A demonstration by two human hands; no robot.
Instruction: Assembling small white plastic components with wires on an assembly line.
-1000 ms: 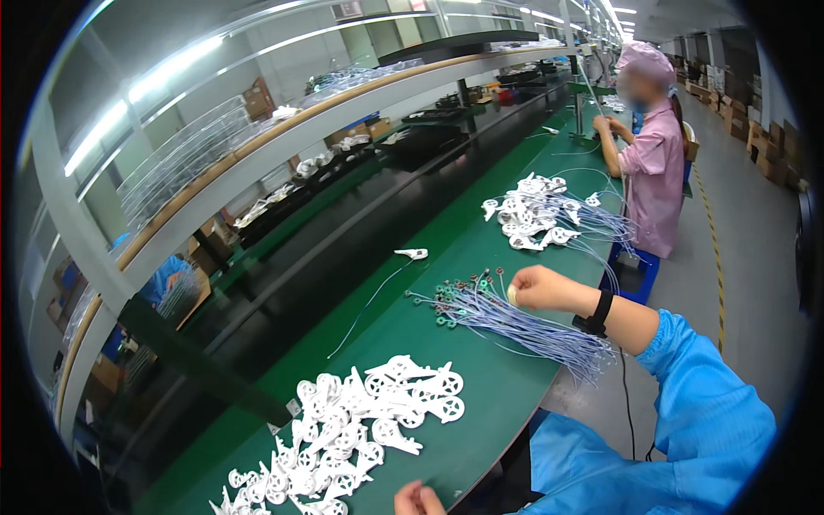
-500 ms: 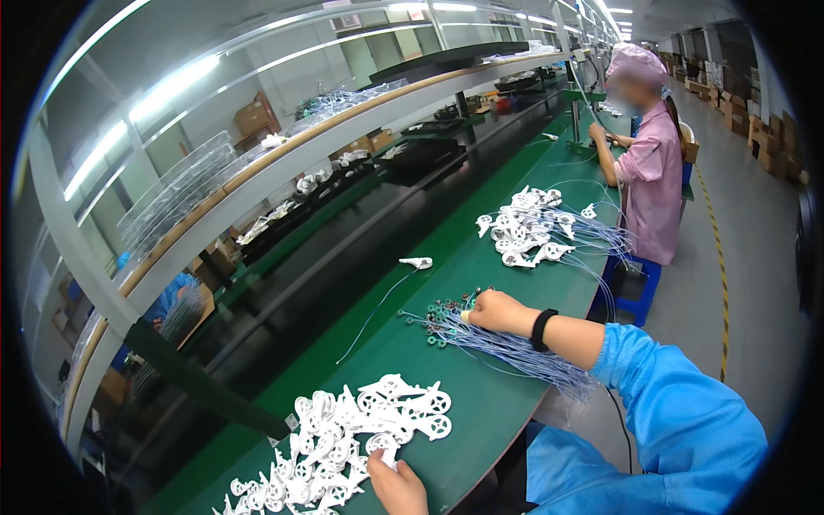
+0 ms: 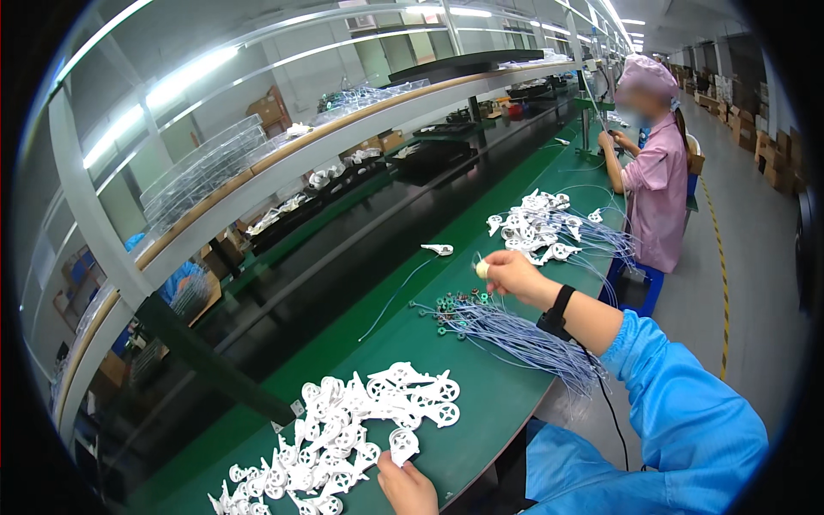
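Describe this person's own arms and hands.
The right arm wears a bright blue sleeve with a gathered cuff and a black band at the wrist; the right hand has a pale yellowish cover on one of its fingers. The left hand looks bare where it shows; its forearm is out of view.

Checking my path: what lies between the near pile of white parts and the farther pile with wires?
In the head view, the bundle of bluish wires lies between them, and the right hand shows there too.
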